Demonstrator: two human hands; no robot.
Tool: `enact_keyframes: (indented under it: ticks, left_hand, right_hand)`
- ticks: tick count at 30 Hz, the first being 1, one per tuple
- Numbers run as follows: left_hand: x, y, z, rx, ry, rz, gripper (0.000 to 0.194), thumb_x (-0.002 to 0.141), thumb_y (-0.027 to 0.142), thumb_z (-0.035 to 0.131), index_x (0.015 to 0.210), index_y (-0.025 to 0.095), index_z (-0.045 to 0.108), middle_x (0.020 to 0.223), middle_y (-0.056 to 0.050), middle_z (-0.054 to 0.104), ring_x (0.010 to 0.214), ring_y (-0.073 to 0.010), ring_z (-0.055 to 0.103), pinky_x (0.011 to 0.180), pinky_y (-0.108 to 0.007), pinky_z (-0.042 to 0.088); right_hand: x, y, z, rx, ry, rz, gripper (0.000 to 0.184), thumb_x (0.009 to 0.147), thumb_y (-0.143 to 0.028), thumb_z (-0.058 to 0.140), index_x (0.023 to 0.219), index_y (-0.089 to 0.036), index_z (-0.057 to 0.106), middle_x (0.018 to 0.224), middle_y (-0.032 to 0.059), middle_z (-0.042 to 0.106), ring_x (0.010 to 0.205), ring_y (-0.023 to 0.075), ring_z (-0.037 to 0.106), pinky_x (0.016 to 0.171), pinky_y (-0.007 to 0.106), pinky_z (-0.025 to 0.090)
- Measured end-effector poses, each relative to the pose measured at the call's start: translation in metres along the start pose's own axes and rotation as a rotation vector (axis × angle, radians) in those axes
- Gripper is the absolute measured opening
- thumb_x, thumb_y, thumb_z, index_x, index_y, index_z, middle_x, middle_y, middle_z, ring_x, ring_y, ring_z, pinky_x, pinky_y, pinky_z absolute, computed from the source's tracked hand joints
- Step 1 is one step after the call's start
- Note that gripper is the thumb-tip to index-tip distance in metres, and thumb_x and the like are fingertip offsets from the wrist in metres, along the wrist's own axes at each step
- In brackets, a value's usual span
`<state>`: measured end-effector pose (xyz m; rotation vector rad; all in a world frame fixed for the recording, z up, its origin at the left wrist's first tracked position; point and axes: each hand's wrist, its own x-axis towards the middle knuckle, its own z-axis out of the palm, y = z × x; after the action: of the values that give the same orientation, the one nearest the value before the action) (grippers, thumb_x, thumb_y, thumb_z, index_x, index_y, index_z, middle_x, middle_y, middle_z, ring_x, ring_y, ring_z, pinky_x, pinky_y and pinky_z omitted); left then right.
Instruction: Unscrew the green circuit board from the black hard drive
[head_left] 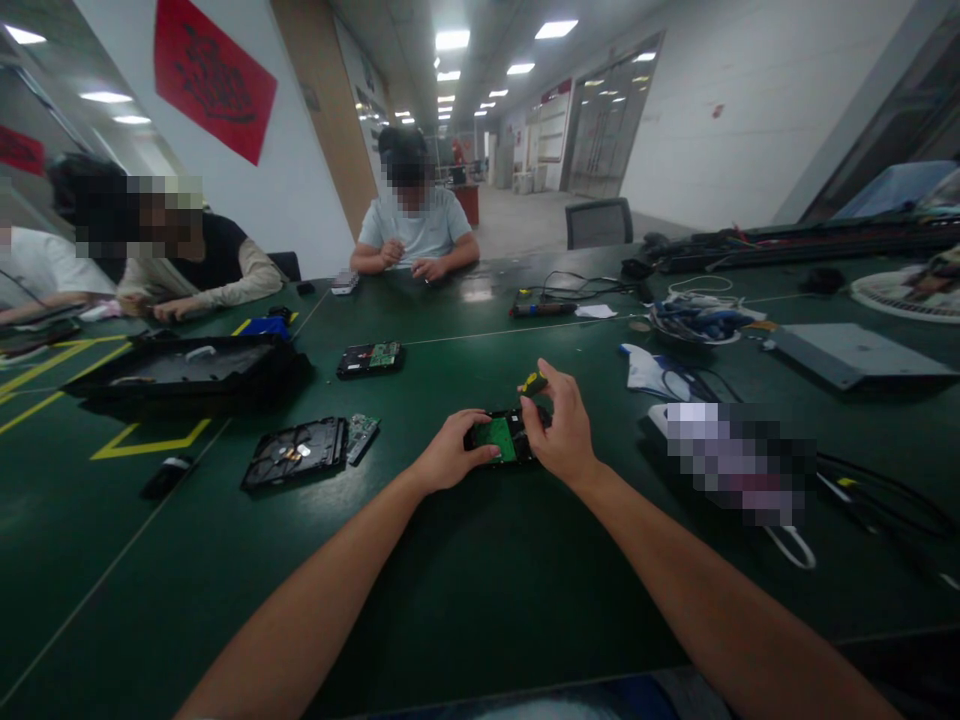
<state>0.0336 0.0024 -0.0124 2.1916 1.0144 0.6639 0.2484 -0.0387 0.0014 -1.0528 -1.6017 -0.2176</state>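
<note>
A black hard drive with a green circuit board (pixel 495 437) lies on the green table in front of me. My left hand (pixel 459 447) grips its left end, thumb along the near edge and fingers at the far side. Above the drive's right end, my right hand (pixel 561 420) pinches a small screwdriver with a yellow and black handle (pixel 534 383). The screwdriver's tip is hidden behind my fingers. Left of my hands lies an opened hard drive (pixel 296 453), with a loose circuit board (pixel 363 438) beside it. Farther back sits another hard drive (pixel 370 359) showing its board.
A black tray (pixel 187 365) stands at the left, near yellow tape marks. On the right are a white pouch-like item (pixel 720 450), cables (pixel 892 490), a silver box (pixel 862 355) and a bowl of wires (pixel 697 318). Co-workers (pixel 415 215) sit across and at the left.
</note>
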Motion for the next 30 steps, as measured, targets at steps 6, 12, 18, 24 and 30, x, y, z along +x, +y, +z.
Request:
enact_keyframes:
  ticks: [6,12,18,24,30]
  left_hand:
    - [0.0002,0.0000,-0.0001,-0.012,0.000,0.012,0.048,0.085,0.033,0.078,0.129,0.020,0.062,0.147,-0.015,0.056,0.139,-0.0305,0.051,0.120,-0.052,0.039]
    - [0.0001,-0.0013,0.0003,-0.016,0.001,0.013,0.048,0.086,0.033,0.078,0.130,0.020,0.062,0.148,-0.015,0.055,0.139,-0.0306,0.051,0.119,-0.053,0.040]
    - [0.0006,-0.0022,0.0012,-0.002,0.006,0.022,0.049,0.085,0.033,0.079,0.129,0.020,0.063,0.146,-0.015,0.057,0.138,-0.0306,0.052,0.119,-0.052,0.040]
    - [-0.0006,0.0005,-0.0003,-0.003,0.004,0.032,0.047,0.086,0.033,0.077,0.129,0.020,0.062,0.146,-0.015,0.057,0.138,-0.0304,0.052,0.118,-0.052,0.040]
    - [0.0001,-0.0010,0.0004,-0.010,0.006,0.031,0.048,0.086,0.033,0.078,0.129,0.020,0.062,0.146,-0.015,0.057,0.138,-0.0303,0.052,0.119,-0.052,0.040]
  right_hand:
    - [0.0008,-0.0003,-0.0006,-0.008,0.011,-0.013,0.059,0.100,-0.022,0.053,0.156,-0.027,0.033,0.126,0.0133,0.057,0.104,0.0245,0.063,0.090,0.047,0.061]
    - [0.0004,-0.0003,-0.0007,-0.014,-0.008,-0.016,0.060,0.099,-0.021,0.054,0.156,-0.026,0.032,0.127,0.0139,0.057,0.107,0.0253,0.063,0.091,0.047,0.061]
    - [0.0000,0.0022,-0.0002,-0.030,-0.007,-0.027,0.062,0.099,-0.022,0.054,0.156,-0.027,0.032,0.127,0.0134,0.058,0.107,0.0254,0.062,0.091,0.047,0.061]
    - [0.0022,0.0001,-0.0025,-0.043,-0.027,-0.039,0.060,0.099,-0.024,0.057,0.155,-0.030,0.035,0.123,0.0113,0.061,0.105,0.0252,0.063,0.089,0.047,0.061]
    - [0.0025,-0.0023,-0.0026,0.003,-0.047,-0.005,0.059,0.101,-0.021,0.051,0.156,-0.027,0.031,0.129,0.0131,0.060,0.108,0.0243,0.065,0.095,0.048,0.060]
